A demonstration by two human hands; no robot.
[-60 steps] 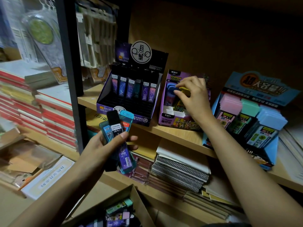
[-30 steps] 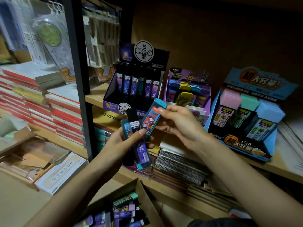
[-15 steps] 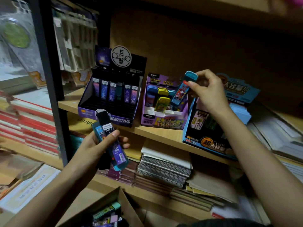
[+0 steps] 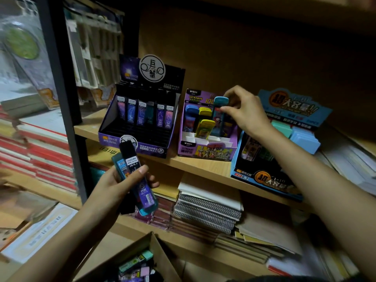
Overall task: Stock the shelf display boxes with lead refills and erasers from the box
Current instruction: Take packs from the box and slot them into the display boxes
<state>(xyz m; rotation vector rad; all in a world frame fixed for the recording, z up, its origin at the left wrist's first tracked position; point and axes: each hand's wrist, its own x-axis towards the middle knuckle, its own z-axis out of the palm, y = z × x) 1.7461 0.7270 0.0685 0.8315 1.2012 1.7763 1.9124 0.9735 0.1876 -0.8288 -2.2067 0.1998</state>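
My left hand grips a small stack of lead refill cases, black and teal, held below the shelf edge. My right hand pinches the top of a blue-capped lead refill case that stands upright in the right column of the purple display box. Blue and yellow cases fill the slots beside it. To the left stands the black and purple display box with a back row of dark refills. The cardboard supply box with several mixed refills sits at the bottom.
A blue display box with pastel erasers stands on the shelf board right of my right hand. Spiral notebooks lie stacked on the lower shelf. A black upright post divides the shelf from red-edged book stacks on the left.
My right hand took a blue-capped case from the stack in my left hand, carried it up and right, and has lowered it into the purple display box. My left hand stays put.
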